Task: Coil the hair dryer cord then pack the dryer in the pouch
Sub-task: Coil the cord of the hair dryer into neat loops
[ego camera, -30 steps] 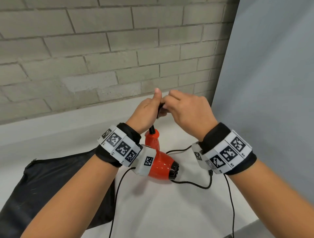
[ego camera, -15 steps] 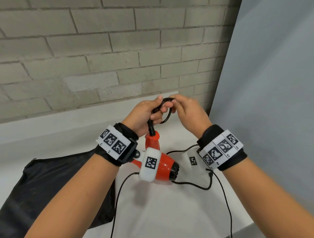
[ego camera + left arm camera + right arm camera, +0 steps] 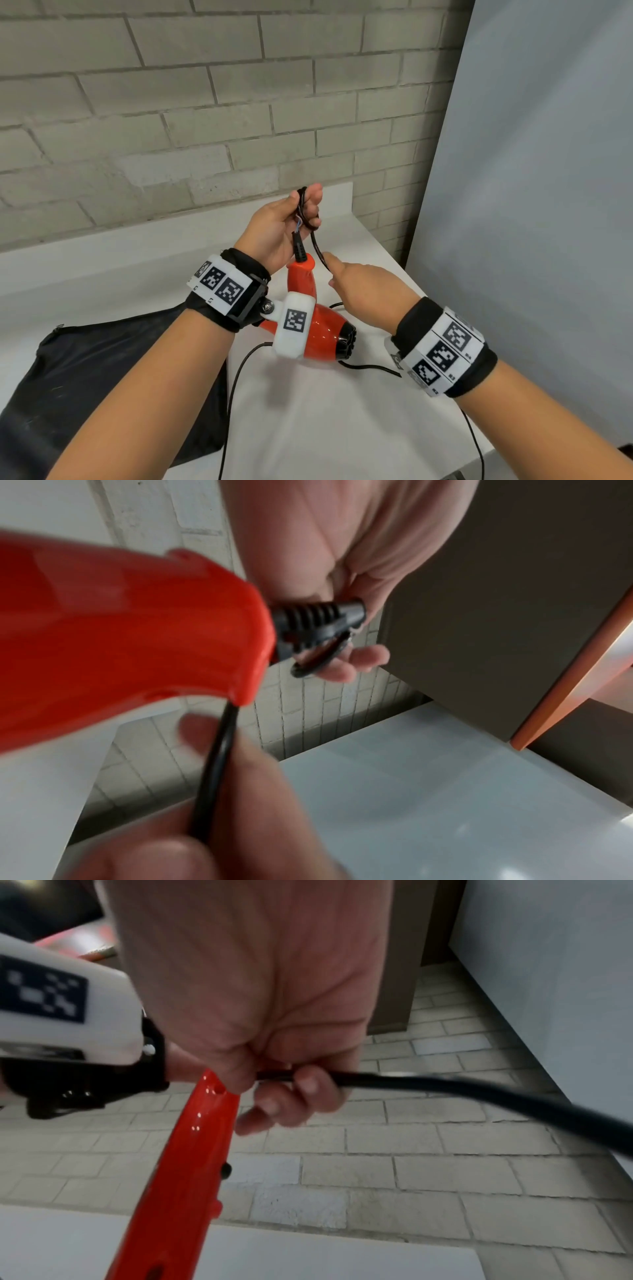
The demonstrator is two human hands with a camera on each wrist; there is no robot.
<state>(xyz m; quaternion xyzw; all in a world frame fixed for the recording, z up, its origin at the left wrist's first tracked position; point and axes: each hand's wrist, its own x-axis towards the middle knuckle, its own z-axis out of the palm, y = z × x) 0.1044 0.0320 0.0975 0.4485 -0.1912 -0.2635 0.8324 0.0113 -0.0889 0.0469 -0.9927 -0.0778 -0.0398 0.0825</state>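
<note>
From the head camera I see my left hand (image 3: 281,226) raised above the white table (image 3: 325,428), fingers curled around loops of the black cord (image 3: 317,240). The red hair dryer (image 3: 322,337) hangs below that hand, handle up, nozzle toward my right wrist. My right hand (image 3: 368,294) sits just beside the handle, pinching the cord below the loops. The black pouch (image 3: 102,370) lies flat at the left.

The left wrist camera shows the cord's ribbed collar (image 3: 318,626) against my curled fingers (image 3: 356,661).

On the right wrist camera, my fingertips (image 3: 308,1085) are clamped on the cord, beside the red handle (image 3: 185,1172).
</note>
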